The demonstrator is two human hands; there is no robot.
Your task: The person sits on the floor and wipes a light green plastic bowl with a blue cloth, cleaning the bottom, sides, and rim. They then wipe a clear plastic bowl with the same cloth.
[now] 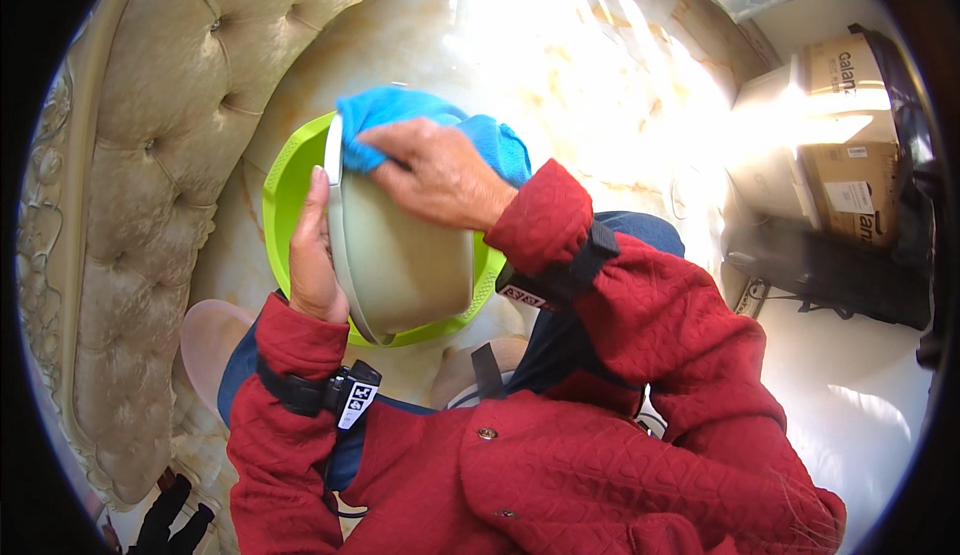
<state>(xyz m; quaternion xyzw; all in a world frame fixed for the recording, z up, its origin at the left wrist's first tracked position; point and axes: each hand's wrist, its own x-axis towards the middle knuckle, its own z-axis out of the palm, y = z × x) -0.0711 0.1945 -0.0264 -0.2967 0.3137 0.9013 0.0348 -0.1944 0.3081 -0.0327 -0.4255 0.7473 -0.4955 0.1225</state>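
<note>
A pale grey-green plastic bin lies tilted on its side over a lime-green plastic basin, its rim facing left. My left hand holds the bin at that rim, thumb pointing up along it; some of its fingers are hidden. A blue cloth is bunched under my right hand, which presses it against the upper side of the bin near the rim. Part of the cloth hangs over the far edge of the basin.
A tufted, button-backed upholstered panel with a carved frame runs along the left. Cardboard boxes and a black bag stand at the right. Sunlight glares on the marble-patterned floor. A pink translucent object sits by my left knee.
</note>
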